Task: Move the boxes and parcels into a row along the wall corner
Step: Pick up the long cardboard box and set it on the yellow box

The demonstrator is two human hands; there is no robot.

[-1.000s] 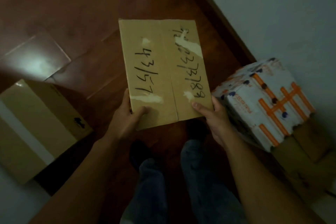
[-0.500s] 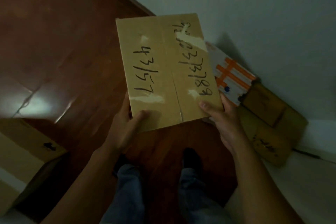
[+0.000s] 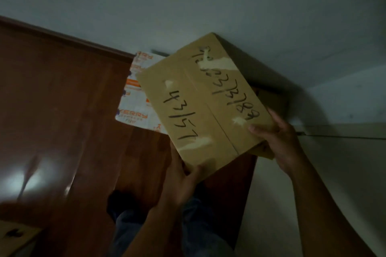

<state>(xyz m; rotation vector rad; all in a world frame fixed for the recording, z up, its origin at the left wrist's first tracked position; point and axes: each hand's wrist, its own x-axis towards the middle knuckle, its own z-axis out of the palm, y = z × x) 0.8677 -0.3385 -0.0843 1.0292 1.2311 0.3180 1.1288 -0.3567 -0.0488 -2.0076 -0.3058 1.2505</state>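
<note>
I hold a flat brown cardboard box with black handwritten numbers on its top, tilted, above the wall corner. My left hand grips its near edge from below. My right hand grips its right near corner. A white parcel with orange print lies on the floor against the wall, partly hidden behind the held box. A bit of another brown box shows under the held box by my right hand.
The grey wall runs along a dark skirting board over the red-brown wooden floor. A pale surface lies at right. A corner of another cardboard box shows at bottom left. My legs are below.
The view has swung right toward the wall corner. The held box has moved right and tilted, now covering the brown boxes and part of the white parcel. The big box at left has nearly left view.
</note>
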